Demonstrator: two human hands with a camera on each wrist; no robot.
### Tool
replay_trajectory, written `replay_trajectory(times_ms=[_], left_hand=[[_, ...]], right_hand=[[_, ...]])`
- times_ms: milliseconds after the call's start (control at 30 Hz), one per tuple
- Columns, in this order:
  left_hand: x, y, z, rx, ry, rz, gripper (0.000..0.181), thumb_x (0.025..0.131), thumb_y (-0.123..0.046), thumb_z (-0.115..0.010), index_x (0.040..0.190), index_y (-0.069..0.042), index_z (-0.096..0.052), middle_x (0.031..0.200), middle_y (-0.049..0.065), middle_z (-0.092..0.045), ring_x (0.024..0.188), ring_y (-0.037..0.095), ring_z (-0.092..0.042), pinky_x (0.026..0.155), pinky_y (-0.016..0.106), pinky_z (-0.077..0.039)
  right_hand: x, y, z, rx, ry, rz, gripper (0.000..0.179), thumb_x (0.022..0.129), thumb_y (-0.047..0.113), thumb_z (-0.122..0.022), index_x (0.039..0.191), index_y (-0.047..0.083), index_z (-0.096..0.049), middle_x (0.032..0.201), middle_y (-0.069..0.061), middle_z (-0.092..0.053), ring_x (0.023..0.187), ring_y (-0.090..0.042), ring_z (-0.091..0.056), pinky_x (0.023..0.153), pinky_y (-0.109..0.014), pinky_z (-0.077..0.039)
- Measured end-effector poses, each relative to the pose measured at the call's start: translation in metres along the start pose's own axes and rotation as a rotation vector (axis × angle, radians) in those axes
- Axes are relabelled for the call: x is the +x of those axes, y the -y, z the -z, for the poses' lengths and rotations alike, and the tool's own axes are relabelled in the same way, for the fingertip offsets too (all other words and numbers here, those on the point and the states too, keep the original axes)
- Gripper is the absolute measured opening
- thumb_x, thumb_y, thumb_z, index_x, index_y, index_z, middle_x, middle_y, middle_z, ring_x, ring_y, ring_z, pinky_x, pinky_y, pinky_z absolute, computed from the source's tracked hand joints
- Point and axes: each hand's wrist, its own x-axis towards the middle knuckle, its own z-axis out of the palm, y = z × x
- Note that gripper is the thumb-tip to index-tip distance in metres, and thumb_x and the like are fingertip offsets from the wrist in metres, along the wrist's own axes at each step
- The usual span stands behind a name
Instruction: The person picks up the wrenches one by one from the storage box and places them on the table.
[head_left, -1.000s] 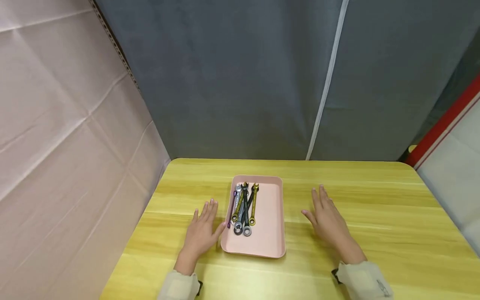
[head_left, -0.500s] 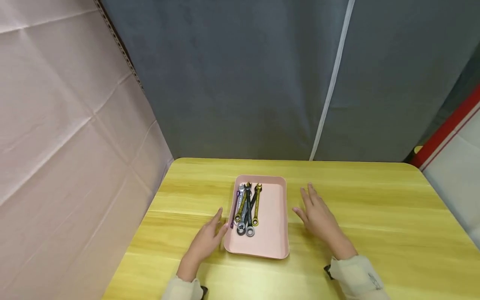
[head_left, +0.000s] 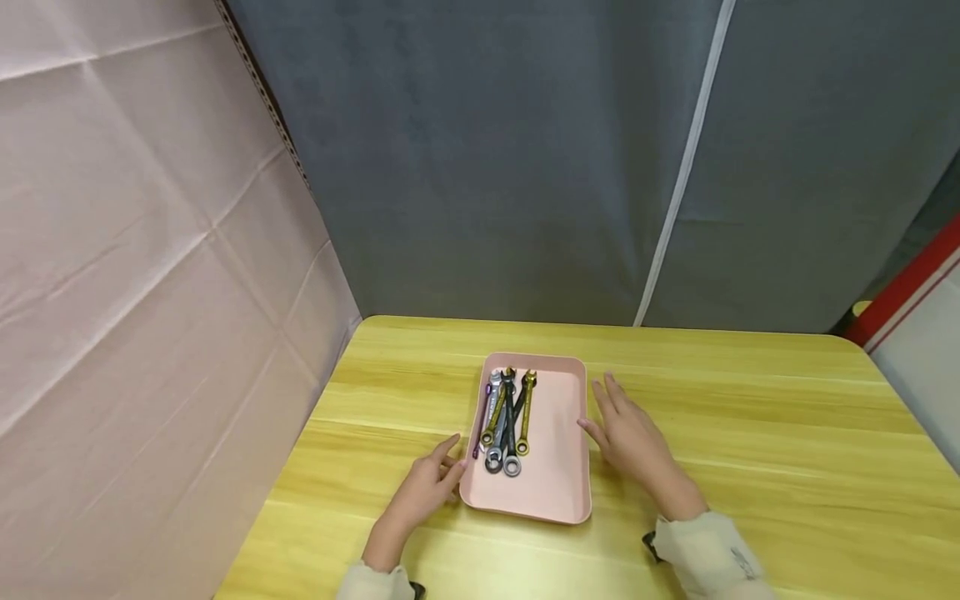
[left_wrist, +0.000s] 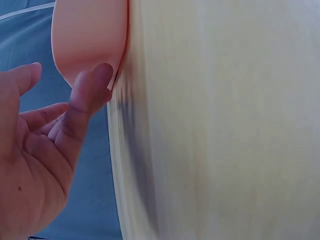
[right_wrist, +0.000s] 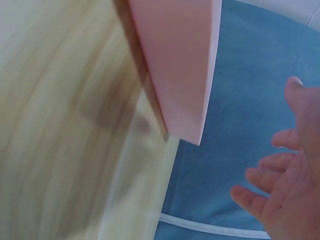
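A shallow pink tray (head_left: 555, 479) lies on the table in the head view. Several combination wrenches are heaped along its left side: a purple one (head_left: 481, 421), two gold ones, of which one gold wrench (head_left: 527, 412) lies rightmost, a black one (head_left: 511, 425) and silver-grey ones partly hidden beneath. My left hand (head_left: 420, 492) is at the tray's lower left side, thumb at the rim; in the left wrist view a digit meets the tray wall (left_wrist: 92, 35). Beside the tray's right edge, my right hand (head_left: 633, 442) has spread fingers; the right wrist view shows it apart from the tray (right_wrist: 180, 65).
The wood-grain table (head_left: 750, 417) reaches back to a grey curtain (head_left: 487, 167) with a pale vertical strip (head_left: 686, 158). A pinkish cloth (head_left: 150, 292) hangs at the left. A red-edged white panel (head_left: 918, 283) stands at the right.
Both hands have drawn in toward the tray, the right one moving leftward to its right edge. The left hand's fingers have bent a little. The tray and wrenches appear farther right as the view shifts.
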Motion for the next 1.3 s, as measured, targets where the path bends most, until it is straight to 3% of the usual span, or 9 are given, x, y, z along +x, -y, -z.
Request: replay_trajectory(times_ms=[400, 567, 733, 867, 1133, 1300], left_hand=[[0.003, 0.004, -0.006, 0.009, 0.01, -0.015, 0.06, 0.091, -0.029, -0.058, 0.138, 0.0, -0.037, 0.094, 0.013, -0.064, 0.066, 0.01, -0.061, 0.052, 0.02, -0.051], [0.001, 0.006, -0.008, 0.058, 0.012, -0.021, 0.059, 0.089, -0.028, -0.06, 0.137, 0.001, -0.039, 0.089, 0.007, -0.065, 0.066, 0.006, -0.059, 0.051, 0.02, -0.049], [-0.002, 0.004, -0.007, 0.059, 0.028, -0.017, 0.059, 0.088, -0.028, -0.061, 0.135, 0.003, -0.042, 0.088, 0.006, -0.065, 0.064, 0.006, -0.057, 0.049, 0.02, -0.047], [-0.004, 0.001, -0.007, 0.026, 0.042, -0.009, 0.058, 0.088, -0.026, -0.062, 0.134, 0.003, -0.043, 0.085, 0.007, -0.064, 0.062, 0.009, -0.058, 0.048, 0.021, -0.048], [-0.009, 0.001, -0.012, -0.137, 0.043, 0.037, 0.057, 0.087, -0.018, -0.064, 0.133, 0.006, -0.041, 0.08, 0.013, -0.061, 0.055, 0.016, -0.062, 0.049, 0.025, -0.054], [-0.009, 0.001, -0.013, -0.147, 0.037, 0.05, 0.057, 0.086, -0.015, -0.064, 0.133, 0.006, -0.04, 0.079, 0.01, -0.059, 0.055, 0.015, -0.063, 0.051, 0.024, -0.055]], right_hand=[[0.018, 0.015, 0.002, -0.012, -0.048, 0.052, 0.066, 0.093, 0.043, -0.05, 0.142, 0.003, -0.033, 0.147, -0.023, -0.028, 0.13, -0.041, -0.037, 0.1, -0.056, -0.038], [0.024, 0.02, 0.001, 0.0, -0.048, 0.067, 0.058, 0.093, 0.041, -0.051, 0.138, 0.007, -0.039, 0.134, -0.019, -0.046, 0.12, -0.036, -0.048, 0.098, -0.052, -0.042], [0.027, 0.024, -0.003, 0.017, -0.042, 0.061, 0.055, 0.092, 0.039, -0.053, 0.136, 0.009, -0.042, 0.127, -0.017, -0.051, 0.113, -0.034, -0.053, 0.094, -0.05, -0.045], [0.029, 0.027, -0.007, 0.057, -0.048, 0.055, 0.052, 0.092, 0.036, -0.054, 0.135, 0.008, -0.044, 0.125, -0.017, -0.052, 0.112, -0.033, -0.055, 0.092, -0.048, -0.047], [0.031, 0.034, -0.012, 0.173, -0.023, 0.04, 0.051, 0.093, 0.029, -0.054, 0.136, 0.004, -0.041, 0.129, -0.019, -0.048, 0.116, -0.034, -0.052, 0.096, -0.048, -0.045], [0.034, 0.037, -0.015, 0.227, -0.026, 0.047, 0.049, 0.093, 0.024, -0.055, 0.135, 0.002, -0.042, 0.13, -0.021, -0.046, 0.116, -0.037, -0.052, 0.096, -0.049, -0.045]])
